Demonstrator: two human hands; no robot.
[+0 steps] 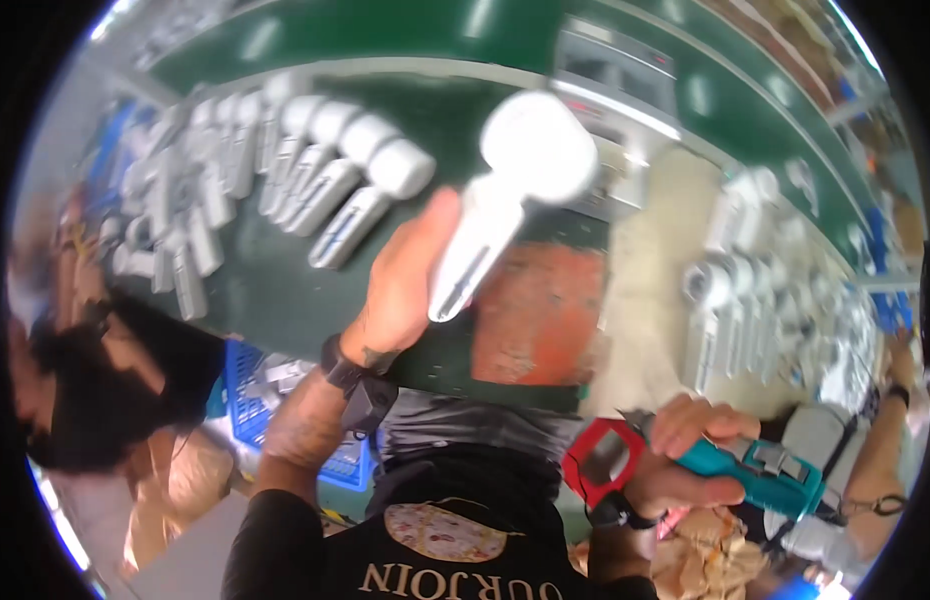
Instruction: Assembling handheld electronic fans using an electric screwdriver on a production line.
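My left hand [403,270] is closed round the handle of a white handheld appliance [535,150], with its round head up and away from me. The appliance is above the green table, beside a worn red mat [538,315]. At the lower right, my right hand [690,455] grips a teal electric screwdriver [760,478], held close to my body and short of the table. A red angular ring [602,462] shows by that hand; how it is attached I cannot make out. The picture is slightly blurred.
White appliances of like shape lie in a row [355,150] at the left; several more stand on the right [730,300]. A grey scale-like device [615,75] sits at the back. A blue basket [247,400] is by my left arm. Co-workers' arms [890,450] show on both sides.
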